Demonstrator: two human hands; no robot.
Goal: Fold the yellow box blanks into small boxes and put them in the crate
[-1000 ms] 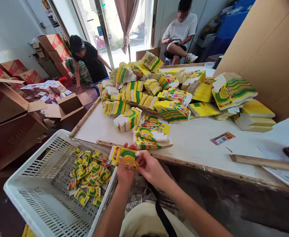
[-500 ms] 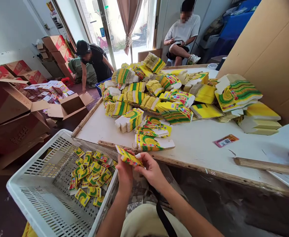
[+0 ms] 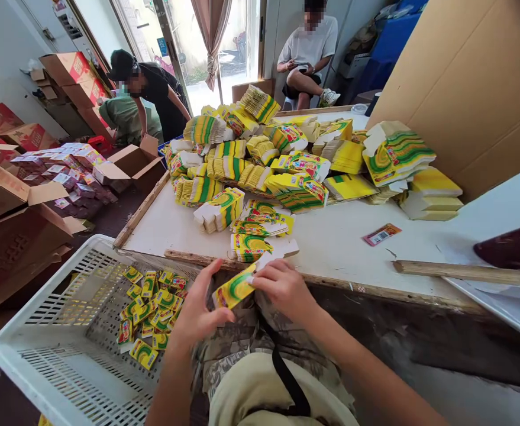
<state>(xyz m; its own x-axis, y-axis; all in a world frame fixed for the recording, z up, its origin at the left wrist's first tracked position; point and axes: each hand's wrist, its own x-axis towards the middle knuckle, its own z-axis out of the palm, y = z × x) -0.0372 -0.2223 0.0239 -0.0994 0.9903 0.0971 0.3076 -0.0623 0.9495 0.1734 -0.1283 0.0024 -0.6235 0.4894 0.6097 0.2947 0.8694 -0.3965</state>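
Currently, yellow carton (image 3: 237, 288): tilted, near the edge of the surface (image 3: 339, 248); even pressure should keep its likely thin card uncreased;
Right hand (image 3: 286, 290): grasping the carton's right end;
Left hand (image 3: 193, 313): released, spread around the left end, contact unclear; a gentle, square touch would suit;
Crate (image 3: 84, 290): at the left, yellow packs (image 3: 144, 353) inside.

The right hand (image 3: 286, 291) covers part of the small yellow carton (image 3: 234, 290) at the end nearer the bench (image 3: 344, 236). The left hand (image 3: 192, 315) and forearm hide part of the white plastic crate (image 3: 42, 302), whose near side the bottom edge cuts off. The right edge crops a wooden strip (image 3: 464, 271) and a maroon object (image 3: 510, 247), its kind unclear. Fine print on the flat packet (image 3: 381, 234), in from the bench's front edge, is too small to read.
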